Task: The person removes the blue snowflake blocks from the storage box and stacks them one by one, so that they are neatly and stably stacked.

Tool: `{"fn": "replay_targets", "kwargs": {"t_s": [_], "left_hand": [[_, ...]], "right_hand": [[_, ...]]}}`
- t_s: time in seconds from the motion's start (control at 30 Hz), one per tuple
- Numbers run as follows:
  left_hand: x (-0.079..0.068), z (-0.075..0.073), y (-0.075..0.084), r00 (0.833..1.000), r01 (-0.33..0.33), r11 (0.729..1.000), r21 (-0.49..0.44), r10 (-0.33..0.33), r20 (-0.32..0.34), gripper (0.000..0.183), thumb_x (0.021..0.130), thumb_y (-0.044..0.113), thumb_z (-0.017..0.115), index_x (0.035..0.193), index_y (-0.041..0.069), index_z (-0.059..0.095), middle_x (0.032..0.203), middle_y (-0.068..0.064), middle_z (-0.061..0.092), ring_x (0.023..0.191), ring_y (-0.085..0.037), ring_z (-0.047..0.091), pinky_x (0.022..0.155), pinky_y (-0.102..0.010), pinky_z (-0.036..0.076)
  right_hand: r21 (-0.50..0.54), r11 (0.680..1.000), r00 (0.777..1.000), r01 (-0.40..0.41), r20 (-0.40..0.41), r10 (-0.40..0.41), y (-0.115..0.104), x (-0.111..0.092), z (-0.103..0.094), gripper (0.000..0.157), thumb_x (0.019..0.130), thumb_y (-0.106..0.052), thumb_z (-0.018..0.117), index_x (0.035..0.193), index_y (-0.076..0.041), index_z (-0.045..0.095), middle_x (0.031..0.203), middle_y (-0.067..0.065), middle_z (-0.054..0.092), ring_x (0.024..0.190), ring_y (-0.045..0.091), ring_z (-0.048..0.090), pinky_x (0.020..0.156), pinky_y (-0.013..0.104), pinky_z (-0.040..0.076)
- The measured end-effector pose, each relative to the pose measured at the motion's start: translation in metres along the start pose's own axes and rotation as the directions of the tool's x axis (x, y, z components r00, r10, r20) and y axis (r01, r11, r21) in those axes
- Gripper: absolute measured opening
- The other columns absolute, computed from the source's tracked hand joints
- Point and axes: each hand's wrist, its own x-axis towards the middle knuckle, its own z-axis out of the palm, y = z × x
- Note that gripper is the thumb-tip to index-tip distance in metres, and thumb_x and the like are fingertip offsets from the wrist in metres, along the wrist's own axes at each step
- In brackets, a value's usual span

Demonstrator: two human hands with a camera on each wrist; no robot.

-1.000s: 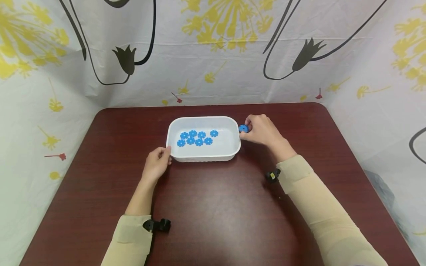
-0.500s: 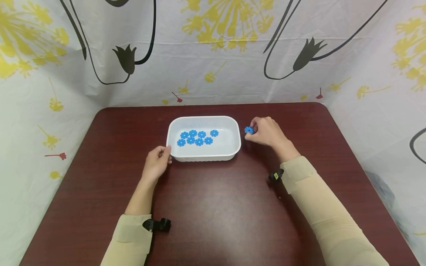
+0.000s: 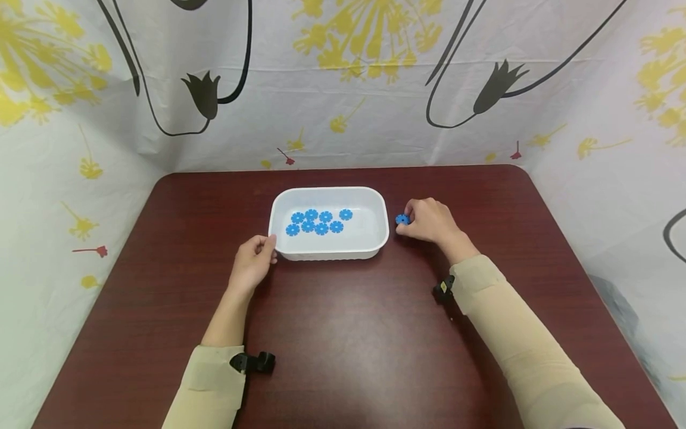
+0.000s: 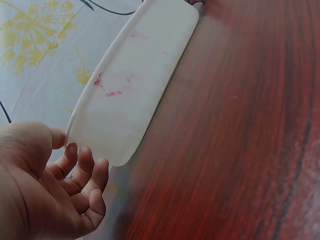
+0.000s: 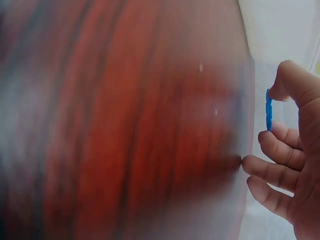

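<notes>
A white plastic tray point(image 3: 364, 238) stands near the back of the table, with several blue notched plastic discs point(image 3: 321, 229) lying flat on its floor. At its near left corner my left hand point(image 3: 252, 262) pinches the rim, thumb on top and curled fingers under it; the left wrist view shows the same hold on the tray's wall point(image 4: 130, 90). To the right of the tray, my right hand point(image 3: 429, 219) pinches one more blue notched disc point(image 3: 402, 219) between thumb and fingers. Edge-on, that disc point(image 5: 269, 110) appears in the right wrist view, the other fingers loosely bent.
The dark red-brown wooden table point(image 3: 354, 333) spreads around the tray. Behind it and along both sides hangs a pale cloth point(image 3: 386, 131) printed with yellow and grey flowers. A small black device point(image 3: 254, 362) is strapped at the left cuff.
My right hand has moved from the tray's right rim a little to the right and toward me, carrying the blue notched disc. The left hand and tray have stayed in place.
</notes>
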Motion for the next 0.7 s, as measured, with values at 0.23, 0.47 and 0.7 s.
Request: {"fn": "replay_targets", "kwargs": {"t_s": [0.23, 0.47, 0.7], "left_hand": [[0.0000, 0.0001, -0.0003, 1.000, 0.001, 1.000, 0.000, -0.001, 0.003, 0.036, 0.106, 0.034, 0.052, 0.107, 0.000, 0.065, 0.090, -0.013, 0.065, 0.082, -0.021, 0.064, 0.075, -0.028, 0.050], [-0.0002, -0.0001, -0.0003, 1.000, -0.002, 1.000, -0.001, 0.002, 0.001, 0.036, 0.106, 0.034, 0.052, 0.107, 0.000, 0.065, 0.090, -0.013, 0.065, 0.081, -0.021, 0.064, 0.075, -0.027, 0.050], [0.0005, 0.0000, -0.0008, 1.000, 0.007, 1.000, -0.007, -0.007, 0.001, 0.038, 0.106, 0.035, 0.052, 0.108, 0.000, 0.064, 0.090, -0.012, 0.064, 0.082, -0.022, 0.064, 0.075, -0.028, 0.050]], "right_hand": [[-0.027, 1.000, 0.998, 0.004, 0.060, -0.003, -0.0013, 0.0021, 0.0031, 0.041, 0.077, -0.039, 0.073, 0.098, -0.004, 0.068, 0.080, 0.005, 0.065, 0.070, 0.022, 0.059, 0.066, 0.043, 0.051], [-0.062, 0.998, 0.993, -0.005, 0.114, 0.013, -0.0018, 0.0025, 0.0049, 0.041, 0.077, -0.040, 0.075, 0.098, -0.005, 0.068, 0.084, 0.007, 0.066, 0.073, 0.024, 0.060, 0.068, 0.044, 0.052], [-0.055, 0.998, 0.994, -0.016, 0.105, 0.021, 0.0005, 0.0024, 0.0038, 0.042, 0.082, -0.041, 0.069, 0.103, -0.004, 0.068, 0.089, 0.009, 0.067, 0.076, 0.026, 0.061, 0.070, 0.047, 0.052]]}}
